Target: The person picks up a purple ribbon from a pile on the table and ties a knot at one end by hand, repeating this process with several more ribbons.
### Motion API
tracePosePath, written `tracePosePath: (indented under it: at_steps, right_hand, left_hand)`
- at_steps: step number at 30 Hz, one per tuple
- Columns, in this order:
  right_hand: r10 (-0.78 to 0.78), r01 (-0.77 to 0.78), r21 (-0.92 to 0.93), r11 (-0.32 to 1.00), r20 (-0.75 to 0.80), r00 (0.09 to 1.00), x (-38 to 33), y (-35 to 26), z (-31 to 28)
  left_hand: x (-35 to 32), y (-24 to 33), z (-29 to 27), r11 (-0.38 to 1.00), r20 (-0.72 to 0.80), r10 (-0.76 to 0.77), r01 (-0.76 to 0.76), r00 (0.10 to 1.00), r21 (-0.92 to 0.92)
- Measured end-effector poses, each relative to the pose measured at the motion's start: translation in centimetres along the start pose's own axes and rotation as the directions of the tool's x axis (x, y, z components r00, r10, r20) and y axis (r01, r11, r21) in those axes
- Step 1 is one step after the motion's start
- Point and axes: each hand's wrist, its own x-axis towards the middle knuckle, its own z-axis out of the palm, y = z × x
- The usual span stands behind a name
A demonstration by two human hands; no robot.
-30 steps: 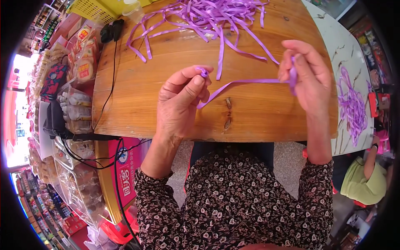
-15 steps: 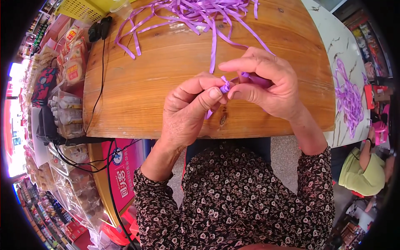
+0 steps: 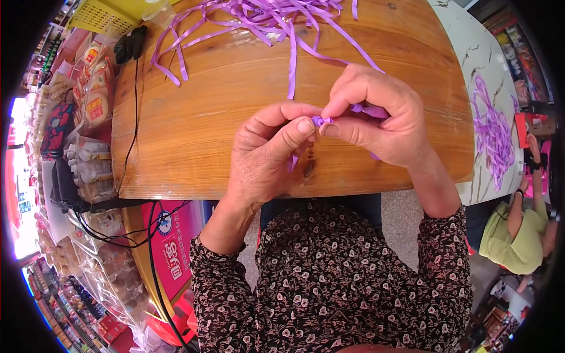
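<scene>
My left hand (image 3: 268, 156) and my right hand (image 3: 379, 117) meet over the near middle of a wooden table (image 3: 194, 129). Together they pinch a small folded piece of purple ribbon (image 3: 321, 121) between thumbs and forefingers. The ribbon's free end trails under my right palm, with a short end hanging below my left fingers. A loose heap of purple ribbon strips (image 3: 265, 17) lies at the far edge of the table.
A black cable (image 3: 132, 141) runs down the table's left side. Packaged goods (image 3: 88, 141) stand on shelves to the left. More purple ribbon (image 3: 491, 132) lies on a white marbled table at right, where another person in a green top (image 3: 518, 235) sits.
A second ago my hands were apart, stretching a ribbon strip between them. My right hand has come left to meet my left, and the ribbon is now bunched at the fingertips.
</scene>
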Motion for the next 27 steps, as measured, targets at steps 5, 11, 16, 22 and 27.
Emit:
tracePosePath:
  at_steps: [5,11,16,22,27]
  right_hand:
    - [-0.018,0.018,-0.076,0.997,0.003,1.0,0.1,-0.2,0.1]
    - [-0.074,0.077,-0.081,0.994,0.034,0.997,0.1,0.4,0.1]
    - [-0.07,0.07,-0.073,0.995,0.004,0.998,-0.3,0.1,0.5]
    - [-0.115,0.108,-0.201,0.974,-0.024,0.993,-0.4,-0.7,0.2]
    - [-0.188,0.165,-0.255,0.953,-0.068,0.98,-0.6,-0.5,0.4]
  left_hand:
    - [0.1,-0.5,0.0,0.996,-0.022,0.082,-0.082,0.996,0.021]
    - [0.2,-0.6,0.1,0.998,-0.016,0.056,-0.056,0.998,-0.028]
    - [0.2,-0.9,0.3,0.991,-0.05,0.131,-0.131,0.99,0.011]
    - [0.1,-1.0,-0.1,0.986,0.051,0.167,-0.167,0.985,-0.002]
    - [0.0,-1.5,-0.1,0.951,0.049,0.292,-0.295,0.955,0.094]
